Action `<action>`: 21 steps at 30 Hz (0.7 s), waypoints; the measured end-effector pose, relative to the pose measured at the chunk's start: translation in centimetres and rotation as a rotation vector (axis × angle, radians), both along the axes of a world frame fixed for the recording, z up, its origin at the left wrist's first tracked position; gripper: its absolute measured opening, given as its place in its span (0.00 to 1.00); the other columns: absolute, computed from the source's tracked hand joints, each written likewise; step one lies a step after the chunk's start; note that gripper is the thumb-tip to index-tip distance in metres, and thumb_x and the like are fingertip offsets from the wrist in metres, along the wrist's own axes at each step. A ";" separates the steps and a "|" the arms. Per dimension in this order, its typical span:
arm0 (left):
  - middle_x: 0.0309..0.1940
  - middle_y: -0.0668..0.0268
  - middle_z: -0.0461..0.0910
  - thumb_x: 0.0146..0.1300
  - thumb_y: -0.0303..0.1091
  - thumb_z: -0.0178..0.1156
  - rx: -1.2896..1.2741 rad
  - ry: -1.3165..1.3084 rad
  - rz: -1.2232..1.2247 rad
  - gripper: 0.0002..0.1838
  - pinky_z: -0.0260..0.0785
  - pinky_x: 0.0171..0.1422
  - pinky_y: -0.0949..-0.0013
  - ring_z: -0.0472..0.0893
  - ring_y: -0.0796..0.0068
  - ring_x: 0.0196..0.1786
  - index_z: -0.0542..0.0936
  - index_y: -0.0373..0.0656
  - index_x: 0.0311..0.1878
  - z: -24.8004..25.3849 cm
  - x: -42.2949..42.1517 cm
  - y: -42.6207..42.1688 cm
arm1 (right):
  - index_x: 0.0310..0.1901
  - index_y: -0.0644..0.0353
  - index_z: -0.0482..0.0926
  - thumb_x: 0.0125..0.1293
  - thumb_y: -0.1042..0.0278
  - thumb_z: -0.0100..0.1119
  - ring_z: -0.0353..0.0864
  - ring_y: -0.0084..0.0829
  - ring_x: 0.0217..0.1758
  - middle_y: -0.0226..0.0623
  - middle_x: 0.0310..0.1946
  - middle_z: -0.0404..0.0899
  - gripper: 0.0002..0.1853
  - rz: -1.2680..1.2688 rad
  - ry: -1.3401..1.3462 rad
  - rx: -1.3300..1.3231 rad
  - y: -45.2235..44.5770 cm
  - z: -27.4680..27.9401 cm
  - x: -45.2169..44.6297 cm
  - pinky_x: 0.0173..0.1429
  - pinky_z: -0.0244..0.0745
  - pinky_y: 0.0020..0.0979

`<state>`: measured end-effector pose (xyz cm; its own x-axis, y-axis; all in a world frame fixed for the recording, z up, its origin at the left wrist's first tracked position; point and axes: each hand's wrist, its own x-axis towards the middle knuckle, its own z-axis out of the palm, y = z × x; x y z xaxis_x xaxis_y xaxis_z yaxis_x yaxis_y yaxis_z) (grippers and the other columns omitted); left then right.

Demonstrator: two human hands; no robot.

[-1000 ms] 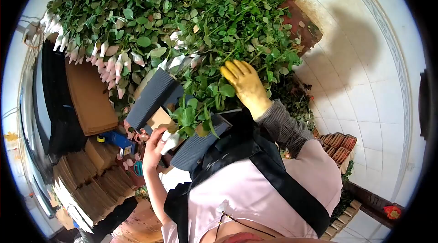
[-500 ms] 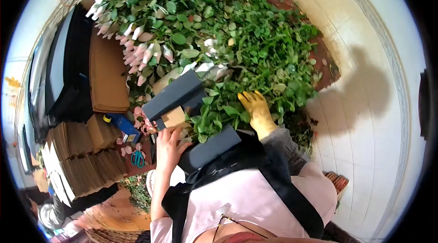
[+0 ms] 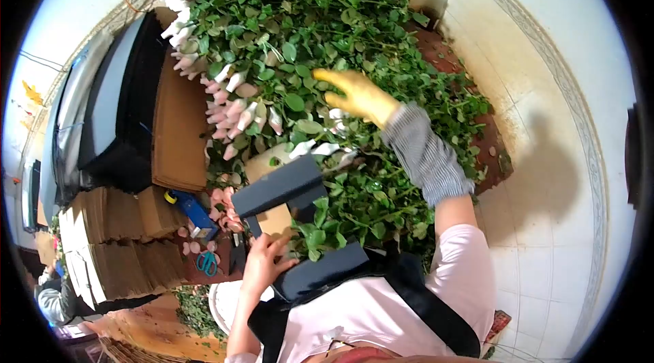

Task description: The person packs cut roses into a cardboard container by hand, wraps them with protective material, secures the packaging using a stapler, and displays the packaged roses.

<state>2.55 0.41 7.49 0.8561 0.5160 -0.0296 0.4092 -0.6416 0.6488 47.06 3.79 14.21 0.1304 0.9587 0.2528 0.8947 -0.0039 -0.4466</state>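
Note:
My bare left hand (image 3: 266,264) rests at the near left of a dark grey folded wrapper (image 3: 278,182). Its fingers are partly spread beside a tan cardboard piece (image 3: 274,220); part of their contact is hidden. Leafy green stems (image 3: 315,235) lie across the wrapper, whose near flap (image 3: 323,273) sits against my body. My right hand (image 3: 357,96), in a yellow glove with a grey knitted cuff, reaches over the pile of leafy rose stems (image 3: 327,15). Its fingers are extended and apart, with nothing seen in them. Pink rose heads in white sleeves (image 3: 231,114) lie to its left.
Stacked brown cardboard (image 3: 122,247) and tall cardboard sheets (image 3: 178,128) stand at the left. A blue tape dispenser (image 3: 194,214), teal scissors (image 3: 207,263) and loose pink petals (image 3: 221,203) lie nearby. A tiled wall (image 3: 545,227) bounds the right side.
My right hand has lifted from the leaves beside the wrapper and reached forward and left over the pile. My left hand stays at the wrapper. The whole view has shifted slightly.

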 end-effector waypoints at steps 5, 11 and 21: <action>0.39 0.61 0.74 0.42 0.36 0.82 0.002 0.037 0.017 0.34 0.76 0.46 0.60 0.80 0.61 0.39 0.84 0.43 0.57 0.5 0.3 0.1 | 0.63 0.58 0.74 0.71 0.68 0.54 0.81 0.42 0.60 0.42 0.51 0.84 0.20 -0.507 -0.452 0.107 14.5 -0.4 7.7 0.63 0.76 0.43; 0.39 0.62 0.74 0.41 0.33 0.81 0.005 0.039 0.028 0.34 0.77 0.47 0.61 0.80 0.62 0.39 0.84 0.44 0.57 1.2 0.8 0.1 | 0.54 0.51 0.81 0.67 0.69 0.58 0.86 0.34 0.53 0.34 0.50 0.85 0.15 -0.702 -0.621 -0.116 17.3 -3.1 8.4 0.51 0.82 0.35; 0.39 0.62 0.74 0.42 0.32 0.81 -0.016 0.093 0.055 0.31 0.77 0.49 0.60 0.81 0.61 0.42 0.85 0.46 0.55 1.2 0.8 -0.1 | 0.40 0.50 0.89 0.66 0.72 0.64 0.89 0.34 0.45 0.31 0.40 0.90 0.07 -0.631 -0.613 -0.203 18.3 -1.8 10.5 0.45 0.80 0.36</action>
<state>3.40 0.26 8.72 0.8197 0.5609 -0.1161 0.5023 -0.6066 0.6163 57.51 22.05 12.41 0.5454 0.7882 0.2850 0.7802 -0.6017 0.1710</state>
